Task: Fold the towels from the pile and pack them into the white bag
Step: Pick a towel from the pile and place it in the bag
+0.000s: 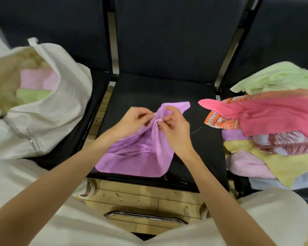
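We pinch the soft lilac terry towel (137, 153) between left hand (133, 121) and right hand (174, 128), bunched over the black chair seat (149, 89), seemingly hunting an edge, open white fabric bag (48, 110) left.

Even, soft indoor light, moderately bright; no hard shadows. Dark seats (158, 89) swallow detail. Bag (48, 107) at left smeared by motion blur, slightly washed out. Centre sharp: purple towel (132, 157) weave readable. Wide-angle bending at edges, chair posts lean outward. Small glare on chrome bar (144, 216), lower centre.
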Motion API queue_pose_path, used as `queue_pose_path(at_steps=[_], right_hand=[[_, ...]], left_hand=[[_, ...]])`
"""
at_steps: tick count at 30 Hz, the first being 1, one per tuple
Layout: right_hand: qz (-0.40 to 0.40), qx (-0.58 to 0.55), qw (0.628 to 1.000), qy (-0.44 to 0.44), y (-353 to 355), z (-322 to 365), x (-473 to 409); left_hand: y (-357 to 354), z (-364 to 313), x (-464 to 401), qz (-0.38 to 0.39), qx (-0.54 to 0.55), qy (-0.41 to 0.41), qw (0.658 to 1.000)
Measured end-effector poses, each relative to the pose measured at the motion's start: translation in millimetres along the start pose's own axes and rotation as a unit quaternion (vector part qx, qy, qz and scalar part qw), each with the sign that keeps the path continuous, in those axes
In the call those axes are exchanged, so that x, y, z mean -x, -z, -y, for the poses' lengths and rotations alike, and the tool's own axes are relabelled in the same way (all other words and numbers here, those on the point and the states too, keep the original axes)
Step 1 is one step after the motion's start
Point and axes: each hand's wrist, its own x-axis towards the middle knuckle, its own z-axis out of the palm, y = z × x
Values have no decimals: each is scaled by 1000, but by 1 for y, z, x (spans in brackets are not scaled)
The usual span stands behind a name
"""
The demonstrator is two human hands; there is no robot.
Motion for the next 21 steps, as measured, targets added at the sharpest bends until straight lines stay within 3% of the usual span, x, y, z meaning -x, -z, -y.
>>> queue_pose_path(at_steps=[4,8,11,15,18,21], right_hand=[[41,53,998,-21,-3,0,-14],[82,122,989,30,-3,1,-18],[63,156,986,18,-2,0,-20],[-39,92,994,-45,2,-3,-18],[-98,70,990,-68,3,-8,-14],[-121,77,987,-78,2,-12,-10]], left_hand=[[2,3,7,9,-48,-53,997],[3,2,7,6,-41,-60,997],[3,1,9,-32,-24,-38,998],[28,36,16,-120,-117,73,983],[55,79,46,-103,-169,218,956],[68,99,81,-74,-225,249,939]])
